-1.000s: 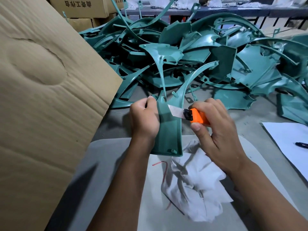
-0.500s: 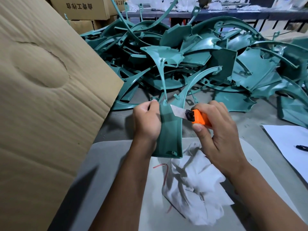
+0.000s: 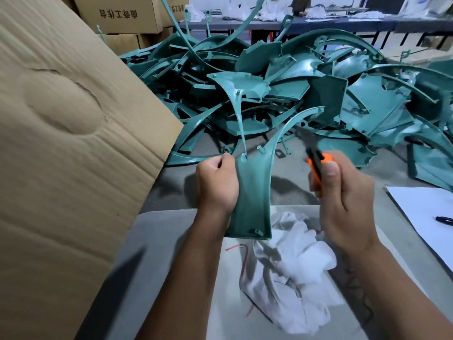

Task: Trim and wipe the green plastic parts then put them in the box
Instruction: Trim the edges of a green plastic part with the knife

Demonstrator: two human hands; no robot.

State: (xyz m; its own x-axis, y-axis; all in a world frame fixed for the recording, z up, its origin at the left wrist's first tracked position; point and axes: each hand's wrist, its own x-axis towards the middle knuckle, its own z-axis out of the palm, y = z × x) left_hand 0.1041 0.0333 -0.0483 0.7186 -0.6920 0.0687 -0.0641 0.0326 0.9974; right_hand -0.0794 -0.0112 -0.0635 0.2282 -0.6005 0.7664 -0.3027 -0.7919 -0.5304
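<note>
My left hand (image 3: 217,184) grips the left edge of a green plastic part (image 3: 253,192), a flat panel with two long curved arms reaching up and away. It is held upright over the table's near edge. My right hand (image 3: 343,195) holds an orange utility knife (image 3: 318,164), blurred, lifted clear to the right of the part and not touching it. A crumpled white cloth (image 3: 291,273) lies on the grey mat below both hands. The flap of the cardboard box (image 3: 73,155) fills the left side.
A big heap of green plastic parts (image 3: 318,94) covers the table beyond my hands. A white sheet of paper (image 3: 424,212) with a black pen (image 3: 444,220) lies at the right. Stacked cartons (image 3: 122,18) stand at the back left.
The knife blade was against the part's right edge; my right hand has pulled it away to the right and upward. My left hand keeps the same grip on the part.
</note>
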